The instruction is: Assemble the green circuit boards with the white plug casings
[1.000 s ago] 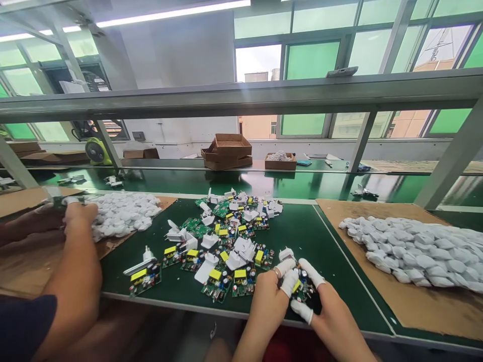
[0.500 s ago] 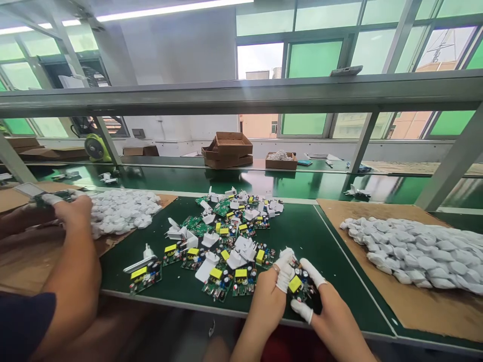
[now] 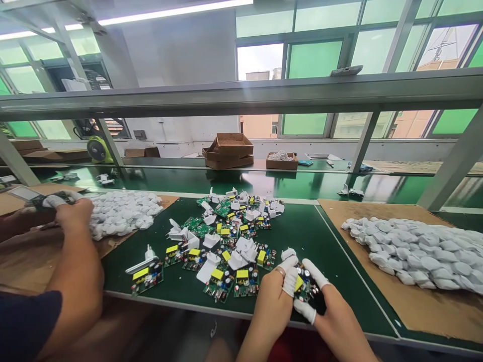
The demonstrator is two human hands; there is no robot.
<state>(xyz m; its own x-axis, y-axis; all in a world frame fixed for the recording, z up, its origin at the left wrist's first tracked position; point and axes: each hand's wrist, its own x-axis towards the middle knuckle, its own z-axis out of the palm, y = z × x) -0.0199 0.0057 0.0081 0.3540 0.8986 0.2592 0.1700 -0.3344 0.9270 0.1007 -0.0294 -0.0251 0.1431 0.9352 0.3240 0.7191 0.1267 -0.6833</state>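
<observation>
Near the front edge of the green bench, my right hand (image 3: pixel 329 296) grips a green circuit board (image 3: pixel 310 290) by its edges, finger and thumb on opposite sides. White finger covers are on both my hands. My left hand (image 3: pixel 278 285) is closed at the board's left side, its fingers around a white plastic plug part (image 3: pixel 289 254); their tips and the join to the board are partly hidden. The board carries a yellow transformer (image 3: pixel 298 283), half covered by my left fingers. To the left lies a heap of similar circuit boards (image 3: pixel 241 276) with white plug parts.
At far left a co-worker's hands (image 3: pixel 71 203) hold a board and white part. White plastic pieces are piled on cardboard at left (image 3: pixel 121 211) and right (image 3: pixel 418 251). Brown cardboard trays (image 3: pixel 230 148) stand behind. A metal beam (image 3: pixel 241 95) crosses above the bench.
My left hand has shifted slightly right over the board and now covers more of the yellow transformer. My right hand keeps its hold. The view has moved a little.
</observation>
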